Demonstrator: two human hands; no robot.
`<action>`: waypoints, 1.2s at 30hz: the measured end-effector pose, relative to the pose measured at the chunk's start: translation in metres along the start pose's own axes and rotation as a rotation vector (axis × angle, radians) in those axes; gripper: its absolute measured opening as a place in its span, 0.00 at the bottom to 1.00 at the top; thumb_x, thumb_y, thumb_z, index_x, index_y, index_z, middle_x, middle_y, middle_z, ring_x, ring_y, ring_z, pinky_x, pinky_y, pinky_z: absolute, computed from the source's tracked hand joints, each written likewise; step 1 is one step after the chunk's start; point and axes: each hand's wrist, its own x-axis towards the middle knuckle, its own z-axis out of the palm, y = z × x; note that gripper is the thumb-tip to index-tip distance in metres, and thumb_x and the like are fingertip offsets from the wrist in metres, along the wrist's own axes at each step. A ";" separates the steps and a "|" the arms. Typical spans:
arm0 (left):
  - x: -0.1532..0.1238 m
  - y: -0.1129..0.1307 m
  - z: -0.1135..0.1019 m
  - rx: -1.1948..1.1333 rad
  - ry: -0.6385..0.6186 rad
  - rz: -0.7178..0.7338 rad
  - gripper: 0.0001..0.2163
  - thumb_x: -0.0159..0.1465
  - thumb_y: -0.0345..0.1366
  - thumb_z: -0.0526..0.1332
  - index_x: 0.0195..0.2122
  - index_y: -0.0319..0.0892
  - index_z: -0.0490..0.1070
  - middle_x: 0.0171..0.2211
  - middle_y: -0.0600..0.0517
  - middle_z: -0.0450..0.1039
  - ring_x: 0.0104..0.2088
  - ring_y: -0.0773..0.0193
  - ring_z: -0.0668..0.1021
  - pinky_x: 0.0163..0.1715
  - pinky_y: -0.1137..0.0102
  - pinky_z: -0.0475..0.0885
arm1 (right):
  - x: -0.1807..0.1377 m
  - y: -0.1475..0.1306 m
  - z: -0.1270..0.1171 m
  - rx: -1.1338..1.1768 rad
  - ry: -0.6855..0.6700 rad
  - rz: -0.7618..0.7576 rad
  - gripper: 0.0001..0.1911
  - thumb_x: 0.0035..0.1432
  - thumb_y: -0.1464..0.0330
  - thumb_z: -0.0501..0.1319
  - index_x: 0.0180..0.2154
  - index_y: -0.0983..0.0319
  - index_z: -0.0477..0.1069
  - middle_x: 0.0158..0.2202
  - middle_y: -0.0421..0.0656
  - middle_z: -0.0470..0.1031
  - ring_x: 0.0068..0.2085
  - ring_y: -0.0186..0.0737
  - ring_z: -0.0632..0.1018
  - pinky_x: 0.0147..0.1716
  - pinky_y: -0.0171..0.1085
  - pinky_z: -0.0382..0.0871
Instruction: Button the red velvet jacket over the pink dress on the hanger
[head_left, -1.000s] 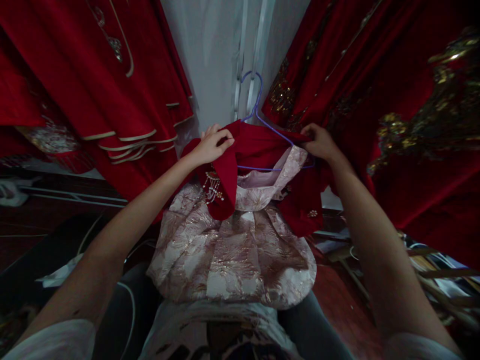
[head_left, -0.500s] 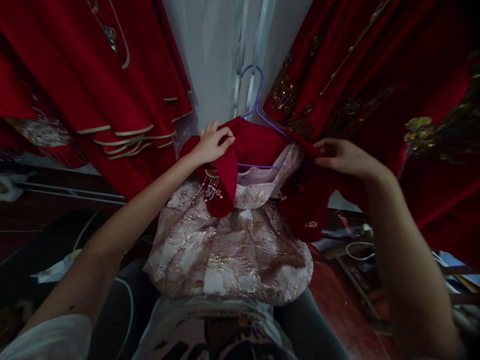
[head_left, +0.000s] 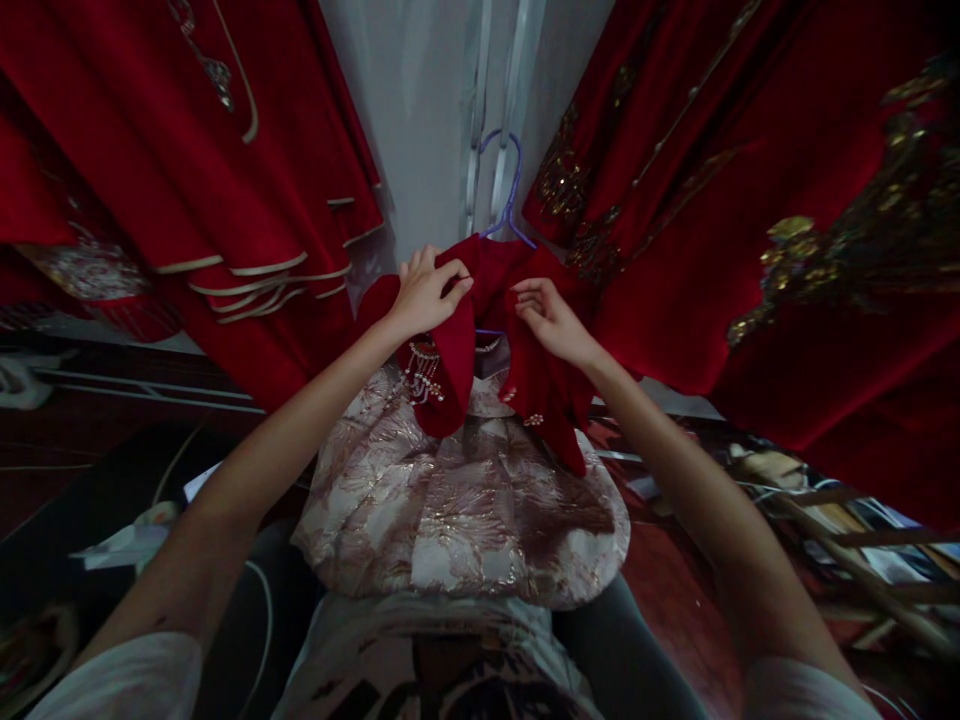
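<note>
A small red jacket (head_left: 454, 345) with beaded trim hangs over a pale, gold-patterned brocade garment (head_left: 465, 510) that spreads across my lap. Both are on a purple wire hanger (head_left: 516, 185), its hook caught on a metal rail. My left hand (head_left: 431, 295) pinches the jacket's left front edge near the collar. On the opposite front edge, my right hand (head_left: 547, 315) has its fingers closed on the red cloth. Between the two edges a narrow strip of the brocade neckline shows. The hanger's shoulders are mostly hidden under the jacket.
Long red garments with pale piping (head_left: 247, 200) hang at the left, and red ones with gold embroidery (head_left: 787, 250) at the right. Behind the hanger is a pale wall panel (head_left: 409, 120). A wooden rack with papers (head_left: 847, 530) stands low on the right.
My right hand has moved left and inward, bringing the jacket's right front over the brocade neckline. The embroidered garment at the right has swung back into view. My left hand stays nearly in place.
</note>
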 end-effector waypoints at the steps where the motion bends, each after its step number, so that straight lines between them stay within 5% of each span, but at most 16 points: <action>1: 0.000 0.001 0.000 0.007 0.001 -0.008 0.13 0.68 0.45 0.52 0.42 0.44 0.71 0.52 0.41 0.65 0.56 0.44 0.66 0.54 0.49 0.60 | 0.001 0.000 0.012 0.017 -0.016 -0.026 0.12 0.57 0.68 0.58 0.42 0.57 0.60 0.40 0.43 0.67 0.42 0.37 0.71 0.46 0.39 0.69; 6: -0.004 0.005 -0.003 0.023 -0.002 -0.026 0.12 0.67 0.44 0.53 0.43 0.45 0.72 0.56 0.41 0.63 0.58 0.42 0.64 0.55 0.47 0.60 | 0.005 -0.003 0.046 0.085 -0.023 -0.073 0.11 0.58 0.66 0.57 0.43 0.57 0.59 0.41 0.43 0.65 0.40 0.37 0.70 0.44 0.39 0.69; 13: -0.045 0.028 0.013 -0.018 0.080 0.059 0.08 0.65 0.35 0.55 0.42 0.43 0.72 0.59 0.41 0.61 0.59 0.45 0.64 0.58 0.48 0.58 | -0.012 0.004 0.043 0.115 -0.055 -0.013 0.12 0.55 0.67 0.59 0.41 0.57 0.60 0.37 0.40 0.65 0.37 0.35 0.70 0.42 0.38 0.69; 17: -0.057 0.030 0.032 -0.250 0.017 0.078 0.10 0.68 0.32 0.49 0.45 0.42 0.68 0.44 0.44 0.71 0.45 0.57 0.75 0.47 0.61 0.69 | -0.023 0.000 0.042 0.168 -0.068 0.008 0.11 0.56 0.64 0.59 0.40 0.58 0.61 0.38 0.41 0.67 0.38 0.35 0.71 0.43 0.38 0.69; 22: -0.058 0.023 0.045 -0.664 0.064 -0.070 0.10 0.69 0.40 0.50 0.44 0.45 0.68 0.34 0.53 0.73 0.33 0.66 0.76 0.38 0.71 0.70 | -0.032 -0.004 0.042 0.196 -0.092 0.075 0.16 0.54 0.58 0.62 0.40 0.57 0.62 0.37 0.41 0.68 0.37 0.36 0.73 0.41 0.39 0.72; 27: -0.072 0.018 0.045 -1.076 -0.009 -0.207 0.11 0.66 0.41 0.55 0.46 0.45 0.69 0.36 0.51 0.76 0.37 0.66 0.79 0.39 0.71 0.73 | -0.041 -0.001 0.038 0.239 -0.059 0.095 0.18 0.50 0.58 0.65 0.41 0.57 0.65 0.40 0.42 0.72 0.42 0.38 0.74 0.48 0.42 0.71; 32: -0.083 0.021 0.046 -1.169 0.078 -0.273 0.14 0.56 0.34 0.66 0.42 0.43 0.67 0.37 0.50 0.77 0.39 0.66 0.80 0.46 0.68 0.74 | -0.046 -0.003 0.038 0.225 0.015 0.077 0.18 0.52 0.56 0.66 0.41 0.57 0.67 0.39 0.42 0.74 0.40 0.37 0.75 0.46 0.40 0.73; 36: -0.083 0.023 0.046 -1.148 0.019 -0.248 0.10 0.55 0.35 0.67 0.37 0.40 0.71 0.38 0.48 0.78 0.37 0.66 0.80 0.45 0.67 0.75 | -0.050 -0.009 0.039 0.146 0.066 0.028 0.14 0.55 0.59 0.65 0.41 0.58 0.69 0.38 0.41 0.74 0.39 0.36 0.76 0.42 0.38 0.74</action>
